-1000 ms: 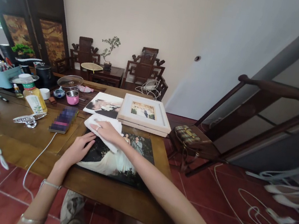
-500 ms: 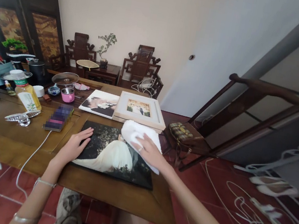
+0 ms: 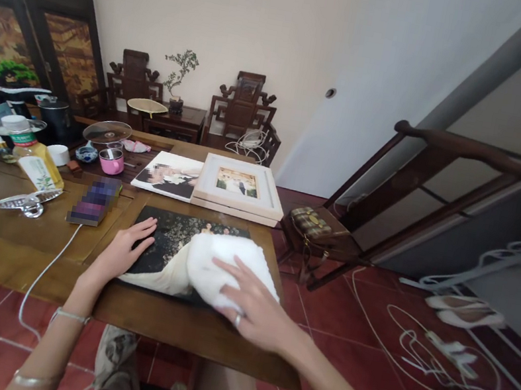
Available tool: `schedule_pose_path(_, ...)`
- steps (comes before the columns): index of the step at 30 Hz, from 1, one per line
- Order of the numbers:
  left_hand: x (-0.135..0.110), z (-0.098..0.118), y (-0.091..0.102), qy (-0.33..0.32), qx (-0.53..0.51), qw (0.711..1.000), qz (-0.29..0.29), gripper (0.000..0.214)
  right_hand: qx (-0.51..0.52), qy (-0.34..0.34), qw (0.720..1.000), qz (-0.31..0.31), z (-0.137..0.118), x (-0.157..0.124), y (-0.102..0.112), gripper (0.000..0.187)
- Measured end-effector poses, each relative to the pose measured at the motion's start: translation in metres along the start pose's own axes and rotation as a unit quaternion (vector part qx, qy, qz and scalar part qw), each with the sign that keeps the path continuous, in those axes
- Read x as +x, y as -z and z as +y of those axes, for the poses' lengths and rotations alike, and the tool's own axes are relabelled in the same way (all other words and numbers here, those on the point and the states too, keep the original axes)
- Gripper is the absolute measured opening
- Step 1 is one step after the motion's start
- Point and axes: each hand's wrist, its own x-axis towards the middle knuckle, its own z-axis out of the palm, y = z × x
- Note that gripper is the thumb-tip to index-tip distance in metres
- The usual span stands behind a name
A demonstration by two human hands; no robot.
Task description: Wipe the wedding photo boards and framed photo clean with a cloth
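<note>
A large dark photo print (image 3: 166, 242) lies flat near the front edge of the wooden table (image 3: 31, 235). My left hand (image 3: 126, 248) rests open and flat on its left edge. My right hand (image 3: 254, 305) presses a white cloth (image 3: 217, 268) onto the print's near right part, fingers spread over the cloth.
Behind the print lie a white-framed photo (image 3: 239, 186) and an unframed photo (image 3: 168, 175). To the left stand a pink cup (image 3: 111, 161), a bottle (image 3: 32, 158), a phone on a cable (image 3: 92, 205) and a glass lid (image 3: 109, 131). A wooden chair (image 3: 319, 232) stands to the right.
My right hand has swept the cloth from the print's far left corner across to the far right, then down to its near right. The left hand has stayed on the left edge.
</note>
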Motion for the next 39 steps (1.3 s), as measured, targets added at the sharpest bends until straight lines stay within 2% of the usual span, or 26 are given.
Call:
schedule_pose_path(5,0.0,-0.001,0.001,0.002,-0.008,1.0,-0.001,0.048,-0.007,-0.044,0.998,0.046,0.058,0.047,0.003,0.03)
schedule_pose_path(8,0.0,0.0,0.001,0.003,-0.01,1.0,0.004,0.047,-0.008,-0.062,0.996,0.066,0.068,0.058,0.001,0.031)
schedule_pose_path(11,-0.001,0.0,0.0,0.011,-0.003,1.0,0.006,0.047,-0.014,-0.046,0.997,0.052,0.052,0.047,-0.003,0.028)
schedule_pose_path(17,-0.001,0.0,-0.002,0.004,0.007,1.0,0.009,0.048,0.011,-0.001,1.0,0.001,-0.015,-0.007,-0.009,0.016)
schedule_pose_path(20,-0.001,-0.001,-0.002,-0.001,0.01,1.0,0.008,0.05,0.026,0.024,0.999,-0.022,-0.031,-0.021,-0.009,0.016)
schedule_pose_path(22,-0.001,-0.002,-0.002,-0.004,0.008,1.0,0.007,0.05,0.035,0.004,0.999,-0.025,-0.027,-0.018,-0.006,0.017)
schedule_pose_path(24,-0.001,-0.002,-0.002,-0.003,0.005,1.0,0.005,0.049,0.039,-0.027,0.999,-0.018,-0.011,-0.006,-0.002,0.024)
schedule_pose_path(29,-0.001,-0.001,-0.001,0.004,0.005,1.0,0.0,0.047,0.019,-0.083,0.995,0.042,0.043,0.04,0.001,0.031)
schedule_pose_path(32,-0.001,-0.001,-0.001,0.007,0.003,1.0,0.008,0.047,0.002,-0.091,0.993,0.073,0.057,0.054,-0.005,0.03)
schedule_pose_path(35,-0.001,0.0,-0.002,0.009,0.0,1.0,0.017,0.047,-0.015,-0.069,0.993,0.092,0.045,0.046,-0.012,0.027)
schedule_pose_path(39,-0.001,0.0,-0.003,0.005,0.0,1.0,0.019,0.046,-0.012,-0.026,0.997,0.069,0.001,0.011,-0.02,0.023)
